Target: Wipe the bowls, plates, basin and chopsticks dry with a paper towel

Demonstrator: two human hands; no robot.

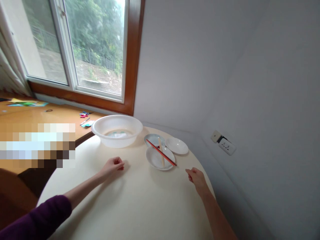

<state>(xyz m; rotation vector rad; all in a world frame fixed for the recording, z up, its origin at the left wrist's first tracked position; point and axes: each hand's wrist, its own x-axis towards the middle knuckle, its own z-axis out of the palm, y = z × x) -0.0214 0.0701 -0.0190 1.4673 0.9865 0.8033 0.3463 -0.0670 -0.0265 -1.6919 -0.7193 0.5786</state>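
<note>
Beyond the left hand (116,164), a window (97,50) is letting daylight in, and to the right hand's (196,178) far side a pale wall (190,66) is bordering the round table (140,206) that is carrying everything. Ahead of the left hand a basin (118,141) is standing near the table's far edge, where it is probably keeping its bulk out of the way of both arms. Between the hands and farther out, three plates are sitting close together: the front plate (153,160) nearest, the blue plate (153,137) behind it, and the white plate (177,146) ahead of the right hand. Across the front plate, pale chopsticks (163,161) and red chopsticks (167,157) are crossing, presumably because the plate is serving as a rest that is holding them off the table. The lower red ends are jutting past its rim and pointing towards the right hand, near it but apart. Both hands are curling loosely inward, well apart, with nothing showing in either and neither touching a plate or chopstick; whether they are resting on the table or hovering just over it, I cannot tell.
</note>
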